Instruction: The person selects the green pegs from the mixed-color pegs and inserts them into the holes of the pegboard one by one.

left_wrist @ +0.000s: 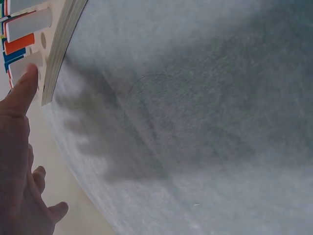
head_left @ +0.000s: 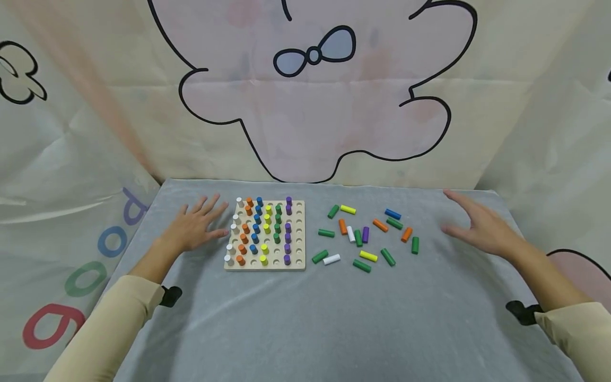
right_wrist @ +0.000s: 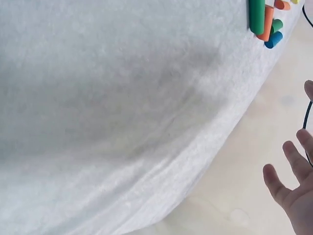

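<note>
A wooden pegboard (head_left: 298, 233) lies on the grey cloth-covered table (head_left: 305, 318), with columns of white, orange, blue, yellow, green and purple pegs standing in it. My left hand (head_left: 195, 227) lies flat on the cloth just left of the board, fingers spread, thumb near the board's edge (left_wrist: 58, 54). Loose pegs (head_left: 365, 236) lie scattered to the right of the board: green, orange, white, yellow, blue and purple. My right hand (head_left: 477, 225) hovers open to the right of that scatter, holding nothing; its fingers (right_wrist: 293, 166) show in the right wrist view, where a green peg (right_wrist: 256, 14) lies.
A printed fabric backdrop (head_left: 310, 95) rises behind and beside the table. The table's far edge runs just beyond the board and pegs. Bare grey cloth fills the front half of the table.
</note>
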`<action>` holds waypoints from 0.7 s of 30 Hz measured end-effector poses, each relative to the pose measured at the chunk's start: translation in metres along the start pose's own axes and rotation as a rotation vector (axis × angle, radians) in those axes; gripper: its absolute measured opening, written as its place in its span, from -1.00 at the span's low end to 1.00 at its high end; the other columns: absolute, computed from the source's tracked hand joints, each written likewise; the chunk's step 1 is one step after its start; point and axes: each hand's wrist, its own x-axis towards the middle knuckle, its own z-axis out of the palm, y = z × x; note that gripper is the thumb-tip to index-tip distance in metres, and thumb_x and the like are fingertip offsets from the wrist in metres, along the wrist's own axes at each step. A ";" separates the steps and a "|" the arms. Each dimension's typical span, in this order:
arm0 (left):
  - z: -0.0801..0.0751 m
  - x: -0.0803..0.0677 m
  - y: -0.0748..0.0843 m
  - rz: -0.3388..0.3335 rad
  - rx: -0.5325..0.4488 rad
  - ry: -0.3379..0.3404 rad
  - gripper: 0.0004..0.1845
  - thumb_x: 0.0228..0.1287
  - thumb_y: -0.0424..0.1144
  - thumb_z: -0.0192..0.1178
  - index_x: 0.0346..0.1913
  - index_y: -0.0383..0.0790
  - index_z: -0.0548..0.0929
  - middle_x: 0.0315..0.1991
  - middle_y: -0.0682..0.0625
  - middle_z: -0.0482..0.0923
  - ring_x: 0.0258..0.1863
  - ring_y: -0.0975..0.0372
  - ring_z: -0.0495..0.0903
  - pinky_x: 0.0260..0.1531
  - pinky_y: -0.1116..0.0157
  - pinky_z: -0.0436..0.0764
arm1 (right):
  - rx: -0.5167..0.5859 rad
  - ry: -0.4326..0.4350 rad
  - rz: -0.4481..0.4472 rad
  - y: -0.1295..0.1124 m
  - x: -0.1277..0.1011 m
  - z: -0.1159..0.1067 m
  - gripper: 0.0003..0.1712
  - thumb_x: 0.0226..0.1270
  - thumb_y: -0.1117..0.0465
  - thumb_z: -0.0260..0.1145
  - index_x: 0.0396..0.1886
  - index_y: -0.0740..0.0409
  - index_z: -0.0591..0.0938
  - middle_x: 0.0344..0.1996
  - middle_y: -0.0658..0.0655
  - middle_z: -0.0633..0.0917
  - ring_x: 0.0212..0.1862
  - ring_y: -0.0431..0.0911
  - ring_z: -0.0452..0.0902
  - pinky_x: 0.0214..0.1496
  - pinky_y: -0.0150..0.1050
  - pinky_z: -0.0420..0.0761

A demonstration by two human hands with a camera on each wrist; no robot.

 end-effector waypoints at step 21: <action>0.017 0.003 0.004 0.089 -0.070 -0.103 -0.12 0.38 0.28 0.07 0.57 -0.16 0.13 0.59 -0.18 -0.09 0.52 -0.23 -0.06 0.31 -0.36 0.06 | 0.163 -0.043 -0.095 -0.002 0.005 0.039 -0.28 0.18 0.48 0.41 0.36 0.27 0.42 0.02 0.28 0.71 0.06 0.18 0.62 0.03 0.21 0.57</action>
